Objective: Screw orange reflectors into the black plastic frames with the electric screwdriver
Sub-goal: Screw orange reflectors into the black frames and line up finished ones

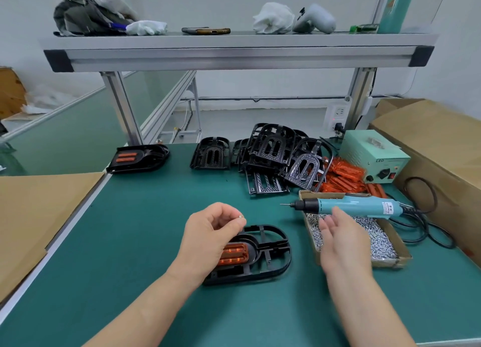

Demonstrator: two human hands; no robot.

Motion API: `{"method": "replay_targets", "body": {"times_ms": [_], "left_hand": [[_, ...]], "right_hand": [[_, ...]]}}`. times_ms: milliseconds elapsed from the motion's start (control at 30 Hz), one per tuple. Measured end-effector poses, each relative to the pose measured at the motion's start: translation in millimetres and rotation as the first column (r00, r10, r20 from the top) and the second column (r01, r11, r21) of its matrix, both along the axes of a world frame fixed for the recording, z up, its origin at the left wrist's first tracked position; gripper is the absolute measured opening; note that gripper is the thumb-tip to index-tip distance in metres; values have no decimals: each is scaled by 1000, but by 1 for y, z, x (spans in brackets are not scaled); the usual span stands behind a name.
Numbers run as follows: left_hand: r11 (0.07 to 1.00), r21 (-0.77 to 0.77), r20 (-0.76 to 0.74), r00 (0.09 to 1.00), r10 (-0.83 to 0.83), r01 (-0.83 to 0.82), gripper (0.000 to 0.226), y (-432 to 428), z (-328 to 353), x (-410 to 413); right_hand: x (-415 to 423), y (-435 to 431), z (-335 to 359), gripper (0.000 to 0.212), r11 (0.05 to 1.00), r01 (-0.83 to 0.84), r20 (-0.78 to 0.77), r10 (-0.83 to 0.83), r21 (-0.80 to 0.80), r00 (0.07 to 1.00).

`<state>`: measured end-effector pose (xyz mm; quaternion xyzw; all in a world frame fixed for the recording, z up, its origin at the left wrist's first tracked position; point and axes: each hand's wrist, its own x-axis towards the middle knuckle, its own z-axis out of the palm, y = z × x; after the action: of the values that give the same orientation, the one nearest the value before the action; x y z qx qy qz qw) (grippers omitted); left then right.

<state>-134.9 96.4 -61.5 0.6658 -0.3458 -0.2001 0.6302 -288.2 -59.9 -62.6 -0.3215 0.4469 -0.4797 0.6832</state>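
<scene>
While left hand pinches shiny screw, ribbed orange reflector, oval frame

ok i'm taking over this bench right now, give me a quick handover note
Left hand pinches a small screw over the near frame. Right hand is open, holding nothing, above the screw box, beside the electric screwdriver lying across the box's far edge.
The near frame has an orange reflector seated in it; whether any screw is in cannot be told. One frame with a reflector sits at far left.
To do: drive the screw, then work through the pile of bare frames and loose reflectors at back right.
</scene>
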Motion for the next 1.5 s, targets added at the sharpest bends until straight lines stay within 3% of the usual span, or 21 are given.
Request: {"method": "replay_targets", "body": {"times_ms": [100,200,300,367,633,733,867,1000,1133,1500], "left_hand": [[999,32,27,1000,7,-7,19,0,-6,4],[998,65,61,998,12,-16,20,0,-11,7],[995,98,108,994,8,-19,20,1,-14,10],[992,128,127,992,3,-19,21,3,-16,12],[972,233,159,986,-56,18,18,8,-19,12],[970,239,177,980,-92,48,19,4,-18,6],[968,245,193,976,-103,54,20,-1,-18,-1],[968,246,174,979,-102,57,21,1,-18,-1],[967,253,196,976,-91,39,20,5,-20,1],[968,242,148,984,-103,65,20,6,-20,-3]], "right_hand": [[-4,-12,-4,35,979,39,182,-76,202,980],[7,-25,5,23,975,33,197,-78,219,977],[15,-41,10,42,950,47,289,-141,309,947],[19,-46,6,37,947,59,308,-161,315,938],[31,-32,3,43,987,83,401,-133,140,907],[37,-25,13,33,999,-20,499,-7,48,867],[42,-17,24,33,977,-212,648,164,-4,743],[48,-6,28,21,957,-283,602,266,-69,753],[52,4,34,36,959,-234,539,282,-157,794],[56,12,41,43,965,-134,468,228,-225,854]]}}
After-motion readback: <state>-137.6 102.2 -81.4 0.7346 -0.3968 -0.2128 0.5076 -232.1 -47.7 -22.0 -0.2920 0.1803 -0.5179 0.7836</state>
